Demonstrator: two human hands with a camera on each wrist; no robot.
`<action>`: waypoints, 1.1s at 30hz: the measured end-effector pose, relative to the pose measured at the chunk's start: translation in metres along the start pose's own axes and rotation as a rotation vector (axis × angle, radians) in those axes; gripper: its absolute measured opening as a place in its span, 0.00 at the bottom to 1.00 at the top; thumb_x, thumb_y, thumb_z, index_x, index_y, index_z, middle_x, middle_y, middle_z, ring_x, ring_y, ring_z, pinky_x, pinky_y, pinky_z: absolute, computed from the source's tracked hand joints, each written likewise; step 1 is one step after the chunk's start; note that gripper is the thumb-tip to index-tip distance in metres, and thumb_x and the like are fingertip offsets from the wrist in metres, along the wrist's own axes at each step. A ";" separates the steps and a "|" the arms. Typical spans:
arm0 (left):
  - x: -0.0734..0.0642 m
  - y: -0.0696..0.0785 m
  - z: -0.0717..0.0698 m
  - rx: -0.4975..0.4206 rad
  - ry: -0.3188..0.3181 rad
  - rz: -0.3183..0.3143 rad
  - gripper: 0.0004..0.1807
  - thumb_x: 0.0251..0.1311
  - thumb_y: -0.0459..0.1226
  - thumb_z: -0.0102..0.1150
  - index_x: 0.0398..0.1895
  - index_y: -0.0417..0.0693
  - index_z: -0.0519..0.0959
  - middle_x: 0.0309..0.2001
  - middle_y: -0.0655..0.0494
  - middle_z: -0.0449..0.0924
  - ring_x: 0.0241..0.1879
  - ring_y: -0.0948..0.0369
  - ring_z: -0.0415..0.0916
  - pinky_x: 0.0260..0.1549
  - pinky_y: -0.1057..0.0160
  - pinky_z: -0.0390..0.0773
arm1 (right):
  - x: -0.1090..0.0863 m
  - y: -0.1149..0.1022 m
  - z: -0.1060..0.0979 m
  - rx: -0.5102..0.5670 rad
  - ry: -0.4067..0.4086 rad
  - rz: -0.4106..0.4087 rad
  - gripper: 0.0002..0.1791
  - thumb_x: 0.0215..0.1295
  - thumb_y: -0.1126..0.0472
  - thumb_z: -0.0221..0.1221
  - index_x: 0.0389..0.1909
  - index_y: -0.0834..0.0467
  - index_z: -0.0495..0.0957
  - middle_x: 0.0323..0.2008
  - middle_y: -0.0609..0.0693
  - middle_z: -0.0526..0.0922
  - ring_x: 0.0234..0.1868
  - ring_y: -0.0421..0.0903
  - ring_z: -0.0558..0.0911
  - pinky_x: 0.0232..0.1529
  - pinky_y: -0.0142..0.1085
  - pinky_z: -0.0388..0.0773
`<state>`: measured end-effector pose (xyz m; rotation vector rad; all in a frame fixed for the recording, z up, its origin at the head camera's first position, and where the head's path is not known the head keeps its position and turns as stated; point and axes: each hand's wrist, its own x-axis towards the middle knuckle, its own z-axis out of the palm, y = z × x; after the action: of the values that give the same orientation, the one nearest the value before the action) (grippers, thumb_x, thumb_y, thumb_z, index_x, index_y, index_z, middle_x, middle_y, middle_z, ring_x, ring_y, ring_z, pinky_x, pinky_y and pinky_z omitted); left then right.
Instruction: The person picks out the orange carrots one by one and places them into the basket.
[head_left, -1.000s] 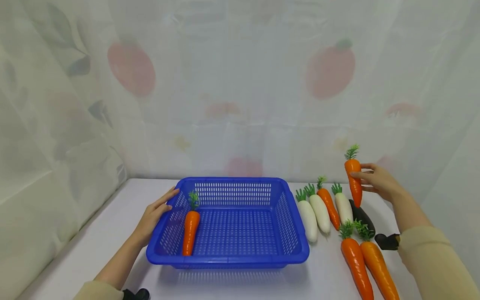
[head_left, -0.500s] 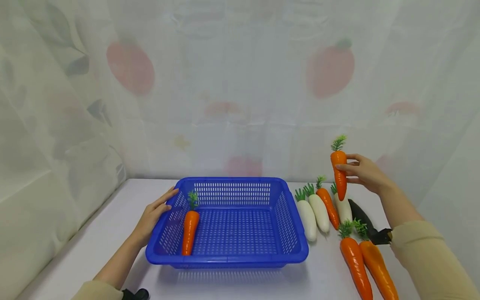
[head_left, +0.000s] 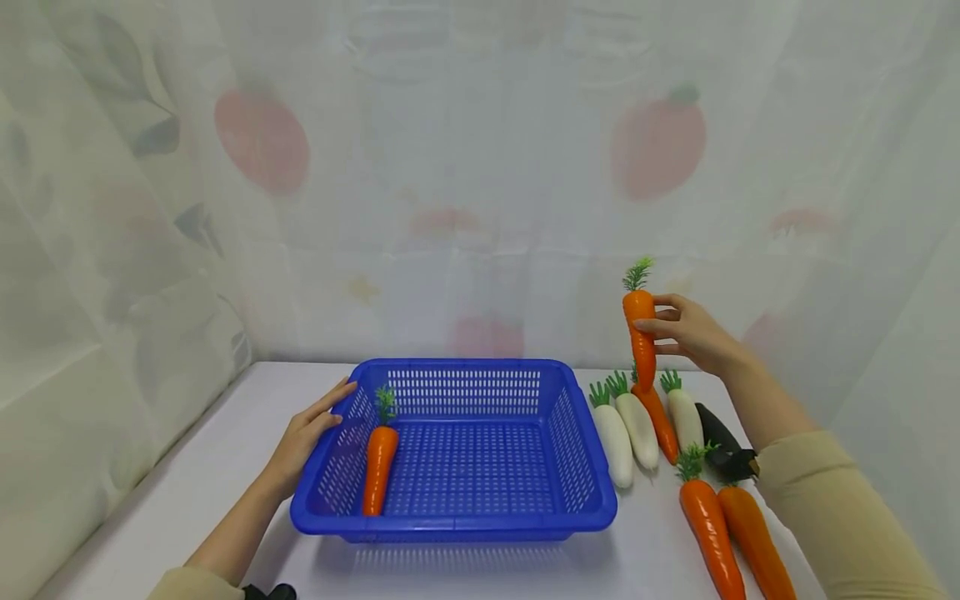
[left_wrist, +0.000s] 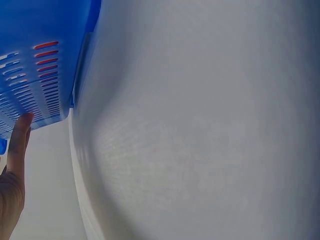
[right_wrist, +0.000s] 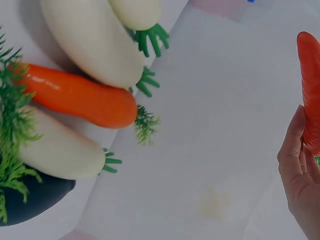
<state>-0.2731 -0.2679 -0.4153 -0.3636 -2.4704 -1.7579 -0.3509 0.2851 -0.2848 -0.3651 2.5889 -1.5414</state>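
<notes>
In the head view, a carrot [head_left: 641,333] with a green leafy top hangs upright, pinched between the thumb and fingers of my right hand [head_left: 693,333]. Its tip overlaps another carrot [head_left: 658,423] lying in the row of vegetables below. My left hand [head_left: 300,437] rests at the left rim of a blue plastic basket [head_left: 453,523], fingers fairly straight. From the left wrist, a finger [left_wrist: 20,137] touches the basket's slotted outer wall. One carrot [head_left: 380,471] lies inside the basket along its left side, top toward the back.
Right of the basket lie white radishes [head_left: 615,446], with a dark eggplant [head_left: 716,429] partly behind my right forearm. Two large carrots [head_left: 712,537] lie nearer the front. A pale curtain [head_left: 480,208] with printed fruit hangs behind the white table [head_left: 187,467].
My right hand has moved left and slightly up with the carrot, from over the eggplant to over the carrot in the row. The left hand and basket stay in place.
</notes>
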 end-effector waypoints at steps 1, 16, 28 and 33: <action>0.000 0.000 0.000 -0.002 0.000 -0.002 0.27 0.72 0.37 0.40 0.74 0.44 0.62 0.81 0.47 0.44 0.80 0.41 0.37 0.54 0.90 0.55 | 0.001 -0.002 0.002 0.003 -0.003 -0.008 0.46 0.72 0.50 0.55 0.78 0.63 0.40 0.70 0.70 0.61 0.49 0.38 0.79 0.53 0.38 0.82; -0.001 0.000 0.000 -0.003 0.002 0.000 0.27 0.72 0.37 0.41 0.74 0.45 0.62 0.81 0.49 0.44 0.80 0.41 0.37 0.52 0.91 0.54 | 0.017 -0.026 0.034 0.072 -0.030 -0.083 0.43 0.70 0.54 0.58 0.78 0.56 0.44 0.65 0.68 0.65 0.50 0.48 0.79 0.56 0.48 0.80; -0.001 0.003 0.000 0.008 0.008 -0.006 0.27 0.72 0.37 0.42 0.74 0.46 0.63 0.81 0.47 0.45 0.80 0.41 0.38 0.61 0.84 0.54 | 0.031 -0.047 0.068 0.146 -0.059 -0.124 0.41 0.68 0.57 0.60 0.75 0.56 0.49 0.64 0.67 0.66 0.56 0.55 0.79 0.55 0.49 0.81; -0.002 0.003 0.001 0.006 0.018 -0.006 0.27 0.71 0.36 0.42 0.73 0.45 0.63 0.80 0.46 0.45 0.79 0.40 0.38 0.67 0.80 0.54 | 0.035 -0.056 0.086 0.172 -0.075 -0.132 0.39 0.68 0.59 0.60 0.74 0.56 0.51 0.64 0.66 0.67 0.56 0.56 0.79 0.54 0.50 0.81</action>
<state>-0.2704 -0.2663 -0.4135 -0.3380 -2.4666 -1.7481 -0.3583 0.1770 -0.2758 -0.5739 2.3969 -1.7411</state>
